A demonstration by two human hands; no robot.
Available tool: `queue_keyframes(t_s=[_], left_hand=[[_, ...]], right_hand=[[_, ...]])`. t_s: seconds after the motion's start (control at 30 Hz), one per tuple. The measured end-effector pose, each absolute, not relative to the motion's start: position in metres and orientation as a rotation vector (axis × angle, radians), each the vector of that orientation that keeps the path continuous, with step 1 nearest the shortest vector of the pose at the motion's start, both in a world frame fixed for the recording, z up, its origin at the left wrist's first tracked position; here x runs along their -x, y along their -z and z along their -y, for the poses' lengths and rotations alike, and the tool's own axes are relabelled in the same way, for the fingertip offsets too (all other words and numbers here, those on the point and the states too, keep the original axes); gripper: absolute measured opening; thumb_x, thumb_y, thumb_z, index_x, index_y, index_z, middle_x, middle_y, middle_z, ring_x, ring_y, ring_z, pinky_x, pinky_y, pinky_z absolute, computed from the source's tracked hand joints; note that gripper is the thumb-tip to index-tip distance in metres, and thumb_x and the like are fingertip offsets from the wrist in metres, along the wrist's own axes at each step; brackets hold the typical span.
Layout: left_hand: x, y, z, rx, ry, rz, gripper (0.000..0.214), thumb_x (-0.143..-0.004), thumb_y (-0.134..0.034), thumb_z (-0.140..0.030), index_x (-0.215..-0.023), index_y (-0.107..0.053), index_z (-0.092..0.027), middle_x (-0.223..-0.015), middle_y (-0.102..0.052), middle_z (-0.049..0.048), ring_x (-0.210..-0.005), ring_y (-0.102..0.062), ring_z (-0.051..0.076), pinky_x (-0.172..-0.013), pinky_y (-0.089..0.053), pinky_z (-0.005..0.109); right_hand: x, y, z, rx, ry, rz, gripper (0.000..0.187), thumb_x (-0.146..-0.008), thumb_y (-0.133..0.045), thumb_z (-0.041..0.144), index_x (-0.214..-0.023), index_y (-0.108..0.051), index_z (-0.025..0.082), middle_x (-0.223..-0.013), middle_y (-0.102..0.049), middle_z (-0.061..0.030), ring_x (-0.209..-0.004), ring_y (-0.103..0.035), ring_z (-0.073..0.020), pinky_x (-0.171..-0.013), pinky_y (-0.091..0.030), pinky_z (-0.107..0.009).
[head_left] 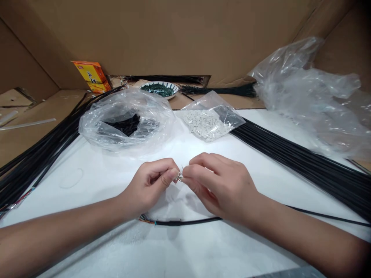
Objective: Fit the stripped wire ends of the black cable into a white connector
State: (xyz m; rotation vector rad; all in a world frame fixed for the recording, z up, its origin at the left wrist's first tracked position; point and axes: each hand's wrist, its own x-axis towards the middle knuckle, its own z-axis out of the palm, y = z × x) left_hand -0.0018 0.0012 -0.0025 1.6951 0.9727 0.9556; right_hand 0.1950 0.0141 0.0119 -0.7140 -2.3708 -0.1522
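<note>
My left hand (155, 181) is closed, thumb and forefinger pinching a small pale piece (180, 176) that looks like a connector with thin wires. From the other side, the fingertips of my right hand (220, 181) pinch at the same piece, touching or almost touching the left fingertips. Most of it is hidden by the fingers. Below both hands a black cable (191, 222) lies on the white work surface (174, 251), running off to the right under my right forearm. Thin coloured wires (146, 219) fan out of its left end, close to my left wrist.
Beyond my hands lie an open plastic bag (95, 127) of black parts and a clear bag (205, 123) of small white pieces. Bundles of black cables (295, 154) flank both sides. Behind are a patterned plate (174, 88), an orange-yellow box (92, 77), crumpled plastic (313, 100) and cardboard walls (174, 34).
</note>
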Motion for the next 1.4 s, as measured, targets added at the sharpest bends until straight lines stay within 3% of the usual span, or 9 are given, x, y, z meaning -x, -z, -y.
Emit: queue_keyframes(t_s=[0.43,1.0,1.4], left_hand=[[0.000,0.003,0.001,-1.575,-0.946,-0.943,0.037,-0.093,-0.046,-0.042,-0.067,-0.048,-0.015,-0.046,-0.029,-0.0080,-0.039,-0.023,0.002,-0.038,-0.017,0.019],[-0.001,0.004,-0.001,-1.518,-0.930,-0.906,0.036,-0.090,-0.051,-0.044,-0.068,-0.048,-0.015,-0.044,-0.030,-0.0093,-0.037,-0.024,0.002,-0.037,-0.016,0.019],[-0.003,0.005,-0.003,-1.297,-0.914,-0.860,0.039,-0.090,-0.048,-0.052,-0.074,-0.048,-0.016,-0.043,-0.029,-0.0098,-0.036,-0.024,0.002,-0.036,-0.018,0.016]], right_hand=[[-0.187,-0.010,-0.015,0.726,-0.486,2.232,0.008,-0.086,-0.054,0.018,-0.079,-0.057,0.014,-0.074,-0.056,0.0015,-0.069,-0.049,-0.0027,-0.064,-0.039,-0.015],[-0.183,-0.012,-0.011,0.808,-0.523,2.206,0.013,-0.085,-0.054,0.018,-0.073,-0.056,0.013,-0.068,-0.051,0.0015,-0.062,-0.044,-0.0021,-0.055,-0.036,-0.015],[-0.188,-0.014,-0.019,0.850,-0.717,2.188,0.016,-0.091,-0.050,0.026,-0.083,-0.058,0.015,-0.079,-0.060,-0.0002,-0.074,-0.054,-0.0044,-0.067,-0.042,-0.017]])
